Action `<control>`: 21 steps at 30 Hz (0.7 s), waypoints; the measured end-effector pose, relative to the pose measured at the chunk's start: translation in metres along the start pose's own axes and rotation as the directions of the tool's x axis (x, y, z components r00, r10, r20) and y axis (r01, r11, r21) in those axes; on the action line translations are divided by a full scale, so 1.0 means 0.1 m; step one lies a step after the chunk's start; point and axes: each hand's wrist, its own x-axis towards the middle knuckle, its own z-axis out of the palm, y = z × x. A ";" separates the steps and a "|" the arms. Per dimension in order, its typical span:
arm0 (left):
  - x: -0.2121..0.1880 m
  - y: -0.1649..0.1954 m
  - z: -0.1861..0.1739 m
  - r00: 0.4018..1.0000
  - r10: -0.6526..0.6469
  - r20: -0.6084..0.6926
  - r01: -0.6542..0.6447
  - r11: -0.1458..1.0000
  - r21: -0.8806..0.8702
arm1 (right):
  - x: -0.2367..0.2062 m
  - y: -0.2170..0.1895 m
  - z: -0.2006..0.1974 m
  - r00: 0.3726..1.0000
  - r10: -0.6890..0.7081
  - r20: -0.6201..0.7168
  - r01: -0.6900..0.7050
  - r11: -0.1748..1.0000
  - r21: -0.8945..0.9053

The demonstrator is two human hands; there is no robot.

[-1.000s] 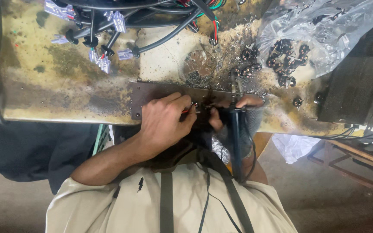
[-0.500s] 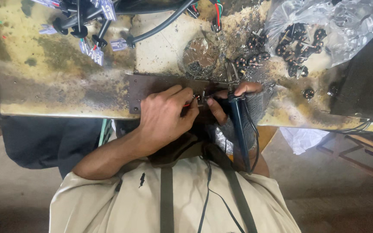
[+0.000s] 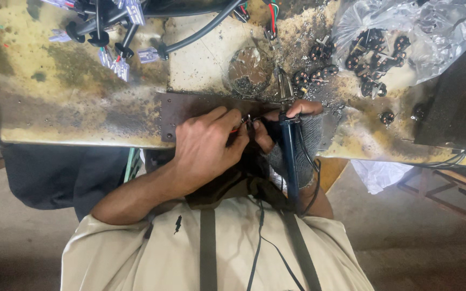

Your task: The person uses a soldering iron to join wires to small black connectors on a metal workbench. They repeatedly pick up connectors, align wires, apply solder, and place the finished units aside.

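A small wired part [image 3: 248, 123] is pinched in the closed left hand [image 3: 206, 145] at the counter [image 3: 55, 108] edge. A soldering iron [image 3: 289, 145] is gripped by the right hand [image 3: 292, 126]. Loose parts [image 3: 373, 54] remain unworked.

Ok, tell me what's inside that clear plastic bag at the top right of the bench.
The clear plastic bag holds many small black round parts with thin metal pins. How many, and whatever lies beneath the crumpled, glaring folds, cannot be seen.
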 end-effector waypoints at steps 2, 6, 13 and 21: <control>-0.03 0.01 -0.01 1.000 -0.019 -0.010 0.019 1.000 0.018 | -0.01 0.03 0.01 1.000 -0.014 -0.024 0.014 1.000 0.024; -0.10 0.11 0.00 0.992 -0.055 -0.110 0.059 0.998 0.031 | -0.02 0.08 0.02 0.997 -0.081 -0.014 0.080 0.996 -0.050; -0.16 0.00 -0.31 0.993 -0.107 -0.049 0.106 0.994 -0.030 | -0.03 0.11 0.06 0.997 -0.074 -0.007 0.074 0.996 0.053; 0.20 0.37 -1.40 0.935 0.349 -0.057 -0.279 0.827 0.487 | -0.04 0.04 -0.06 0.988 -0.055 -0.142 0.053 0.999 -0.012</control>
